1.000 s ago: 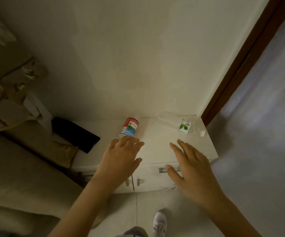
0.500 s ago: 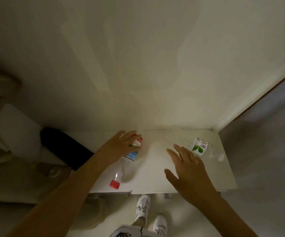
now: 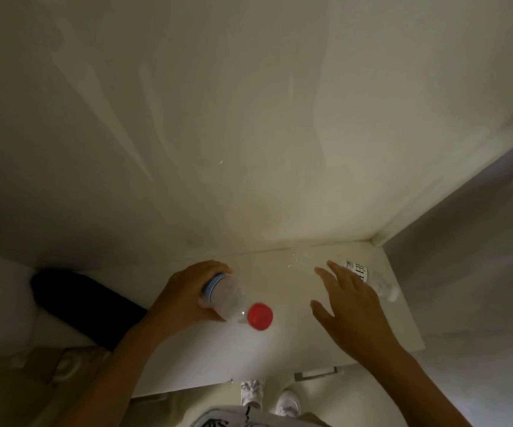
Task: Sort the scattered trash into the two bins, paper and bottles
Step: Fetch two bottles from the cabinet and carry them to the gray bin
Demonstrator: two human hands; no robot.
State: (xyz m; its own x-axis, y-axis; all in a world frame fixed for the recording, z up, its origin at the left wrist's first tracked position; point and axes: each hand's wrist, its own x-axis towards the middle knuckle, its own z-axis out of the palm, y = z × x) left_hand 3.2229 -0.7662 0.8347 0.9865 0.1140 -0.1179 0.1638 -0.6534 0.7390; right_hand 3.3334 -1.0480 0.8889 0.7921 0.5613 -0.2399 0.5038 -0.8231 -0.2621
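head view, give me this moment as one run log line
left hand: holds clear plastic red-capped bottle | right hand: open, beside clear plastic white-labelled bottle

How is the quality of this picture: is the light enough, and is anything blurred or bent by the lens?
Head view: the light is dim and yellowish. The black object at left loses all detail. The wide lens bends the wall corner and the cabinet top edges. The clear bottle by the right hand nearly melts into the white surface. The red-capped bottle in the left hand looks slightly soft.
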